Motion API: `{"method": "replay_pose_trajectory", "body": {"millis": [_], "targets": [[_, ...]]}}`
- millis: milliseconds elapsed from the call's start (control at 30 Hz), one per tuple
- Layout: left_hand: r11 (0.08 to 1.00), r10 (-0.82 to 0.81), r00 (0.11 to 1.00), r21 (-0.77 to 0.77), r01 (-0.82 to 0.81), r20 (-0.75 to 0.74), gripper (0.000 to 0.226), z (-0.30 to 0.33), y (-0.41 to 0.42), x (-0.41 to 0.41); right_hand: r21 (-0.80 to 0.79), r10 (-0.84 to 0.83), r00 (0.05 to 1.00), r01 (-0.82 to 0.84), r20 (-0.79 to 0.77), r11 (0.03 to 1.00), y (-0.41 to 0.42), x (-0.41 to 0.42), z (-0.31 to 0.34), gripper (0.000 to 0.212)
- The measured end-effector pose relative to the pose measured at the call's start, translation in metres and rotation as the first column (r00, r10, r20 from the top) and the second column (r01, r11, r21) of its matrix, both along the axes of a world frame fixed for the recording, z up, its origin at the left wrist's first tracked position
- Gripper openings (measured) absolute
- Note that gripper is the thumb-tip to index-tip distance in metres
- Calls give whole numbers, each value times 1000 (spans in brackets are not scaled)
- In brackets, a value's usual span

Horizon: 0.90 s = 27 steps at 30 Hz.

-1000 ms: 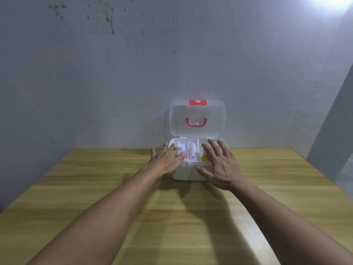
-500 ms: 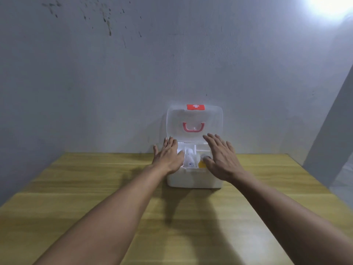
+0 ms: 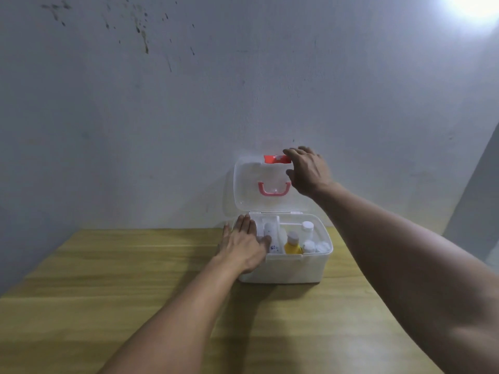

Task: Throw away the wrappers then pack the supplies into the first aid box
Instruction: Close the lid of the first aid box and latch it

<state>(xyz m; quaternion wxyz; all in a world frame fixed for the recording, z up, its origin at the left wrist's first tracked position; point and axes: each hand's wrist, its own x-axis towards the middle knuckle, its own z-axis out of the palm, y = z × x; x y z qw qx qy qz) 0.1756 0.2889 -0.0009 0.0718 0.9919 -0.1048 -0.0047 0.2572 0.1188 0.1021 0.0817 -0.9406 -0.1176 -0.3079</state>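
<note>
A white first aid box stands at the far side of the wooden table, against the wall. Its clear lid stands upright, with a red latch on top and a pink handle. Inside I see a yellow bottle, a white tube and several small white bottles. My left hand lies flat on the box's left rim, fingers apart. My right hand is up at the lid's top right corner, fingers curled over its edge beside the latch.
A grey wall with dark specks rises right behind the box. The table's right edge runs diagonally beside my right forearm. A bright light glares at the top right.
My right hand has lifted from the box's front rim up to the lid's top corner. The left hand stays on the left rim. The supplies inside have come into view.
</note>
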Motion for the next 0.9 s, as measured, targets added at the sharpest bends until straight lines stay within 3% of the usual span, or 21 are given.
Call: {"method": "replay_pose_trajectory", "body": {"millis": [133,333,467,600,733,900], "targets": [[1000,2,1000,1,-2,-2,72,0,0,2,-9,23,997,-22,67,1000,-1,7,5,22],[999,30,998,-36,-28,49,86,2,5,-1,34,105,984,-110,141,993,-2,-27,13,21],[944,115,959,-330,-24,258,105,1,13,-6,56,163,986,-165,46,985,-6,-72,11,22],[765,299,881,-644,8,366,103,14,23,-14,52,211,971,-207,-115,977,-11,-114,-7,21],[808,169,924,-585,70,343,76,34,25,-21,54,250,947,-244,-201,968,-10,-136,-29,22],[887,-50,988,-449,111,145,53,44,16,-38,19,228,940,-231,-255,973,-12,-149,-49,21]]}}
